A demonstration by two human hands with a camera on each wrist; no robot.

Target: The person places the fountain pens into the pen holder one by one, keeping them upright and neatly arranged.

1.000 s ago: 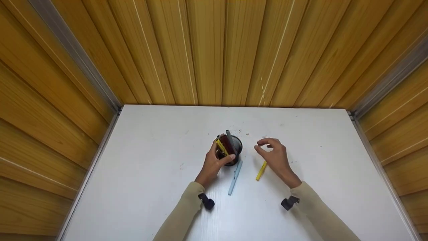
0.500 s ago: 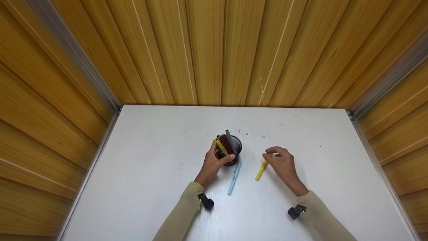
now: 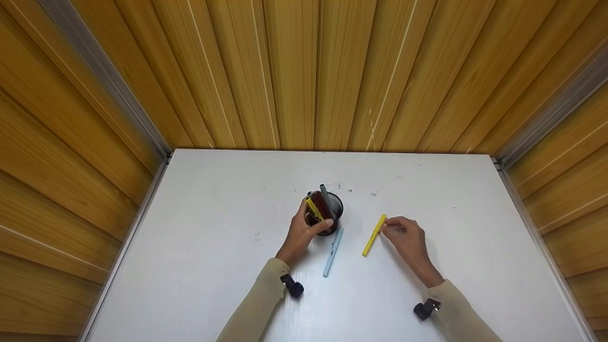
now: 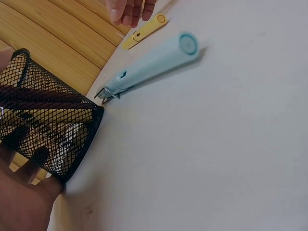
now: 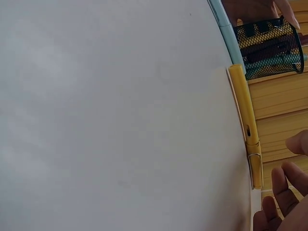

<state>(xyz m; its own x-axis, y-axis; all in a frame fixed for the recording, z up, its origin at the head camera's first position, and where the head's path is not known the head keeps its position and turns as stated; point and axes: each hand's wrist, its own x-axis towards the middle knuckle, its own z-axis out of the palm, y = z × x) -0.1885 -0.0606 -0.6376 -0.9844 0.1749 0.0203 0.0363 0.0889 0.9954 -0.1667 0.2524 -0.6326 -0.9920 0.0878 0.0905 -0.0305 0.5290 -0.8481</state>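
Now, left hand [image 3: 298, 233] gripping mesh cup [image 3: 337, 206], pens [image 3: 312, 207] inside

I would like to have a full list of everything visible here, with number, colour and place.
Table: 1, white, below everything
Cup: 1, black mesh, around table's middle
Pens: several, exact count unclear; yellow, dark red, grey; in cup
Blue pen: 1, light blue, on table near cup
Yellow pen: 1, yellow, on table, right of blue pen
Walls: 3, brown, at back and sides
Wrist cameras: 2, black, one per wrist
Sleeves: 2, beige, on arms
Left hand: 1, bare, gripping cup
Right hand: 1, bare, beside yellow pen
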